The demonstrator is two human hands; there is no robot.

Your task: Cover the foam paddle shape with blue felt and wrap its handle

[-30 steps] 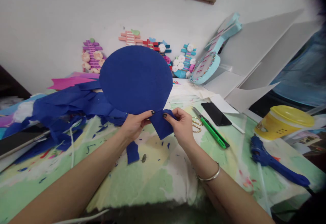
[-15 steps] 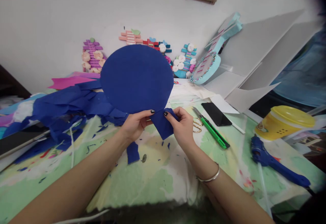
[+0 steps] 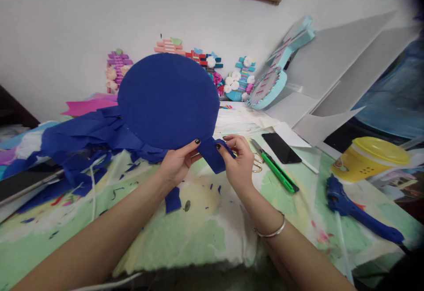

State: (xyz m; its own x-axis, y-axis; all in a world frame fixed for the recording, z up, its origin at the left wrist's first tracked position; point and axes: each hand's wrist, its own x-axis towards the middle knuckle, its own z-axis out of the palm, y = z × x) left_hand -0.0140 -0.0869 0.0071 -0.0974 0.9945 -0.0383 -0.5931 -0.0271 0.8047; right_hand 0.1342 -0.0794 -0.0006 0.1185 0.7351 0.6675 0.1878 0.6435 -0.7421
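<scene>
A large round blue disc [image 3: 168,101] stands upright above the table, held at its lower edge by my left hand [image 3: 177,164] with the thumb in front. At the disc's lower right, a blue strip [image 3: 215,159] hangs from the edge. My right hand [image 3: 239,160] pinches the strip's right side between thumb and fingers. The fingers of my left hand behind the disc are partly hidden.
Gold-handled scissors [image 3: 257,162], a green cutter [image 3: 280,172] and a black phone [image 3: 281,148] lie right of my hands. Farther right are a blue glue gun [image 3: 361,216] and yellow bucket [image 3: 367,158]. Blue scraps [image 3: 82,132] heap at left; decorated crafts [image 3: 243,79] lean on the wall.
The disc has moved left and slightly up, tilting a little. The strip now shows more of its width between my hands, and my right fingers have shifted along it.
</scene>
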